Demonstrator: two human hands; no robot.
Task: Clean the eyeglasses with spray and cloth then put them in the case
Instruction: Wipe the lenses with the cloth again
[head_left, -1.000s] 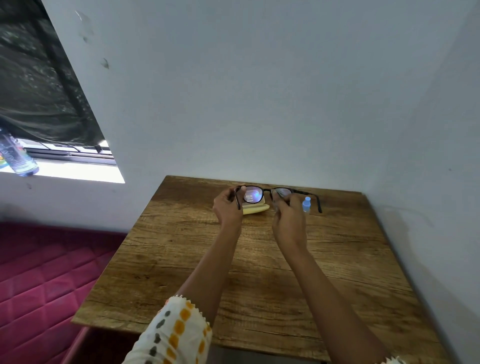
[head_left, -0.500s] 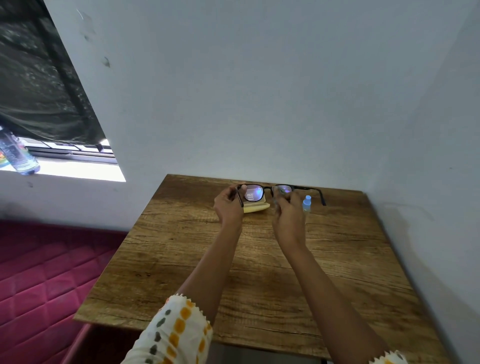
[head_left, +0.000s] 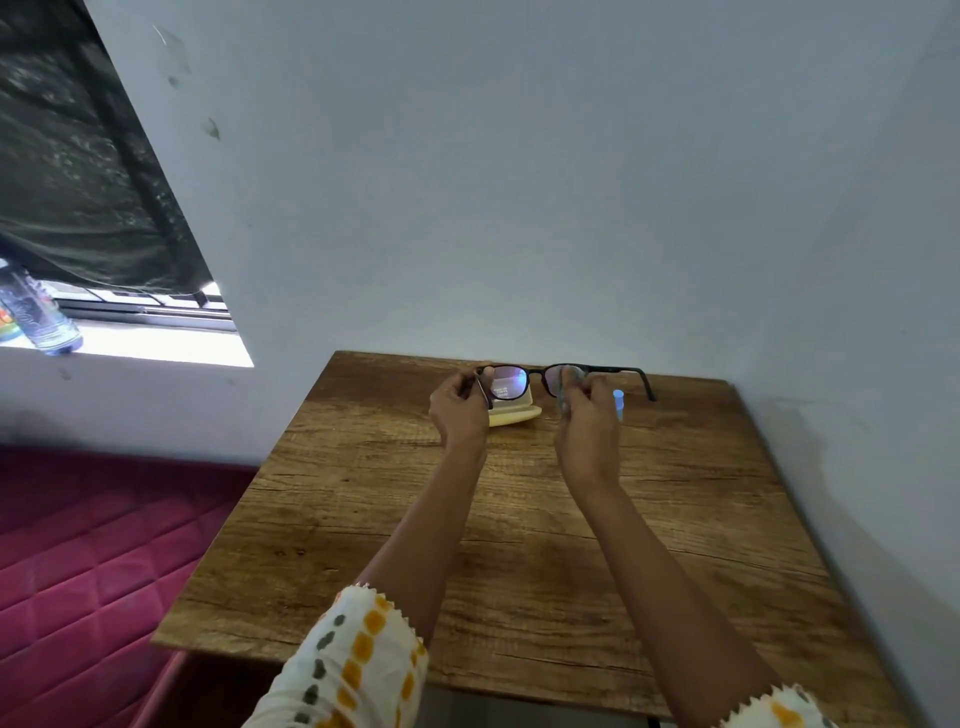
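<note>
Patterned sleeve (head_left: 358, 660) low in view, wooden desk (head_left: 363, 519), left hand (head_left: 460, 410) gripping glasses (head_left: 537, 372) at one temple, right hand (head_left: 589, 423) pinching grey cloth (head_left: 565, 389) on the other lens, glasses held above desk's far edge, yellow case (head_left: 514, 415) just behind, small blue bottle (head_left: 618, 402) beside right hand

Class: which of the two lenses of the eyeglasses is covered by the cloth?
The right lens, pinched through the grey cloth by the right hand. The left lens is bare and shows a bright reflection.
</note>
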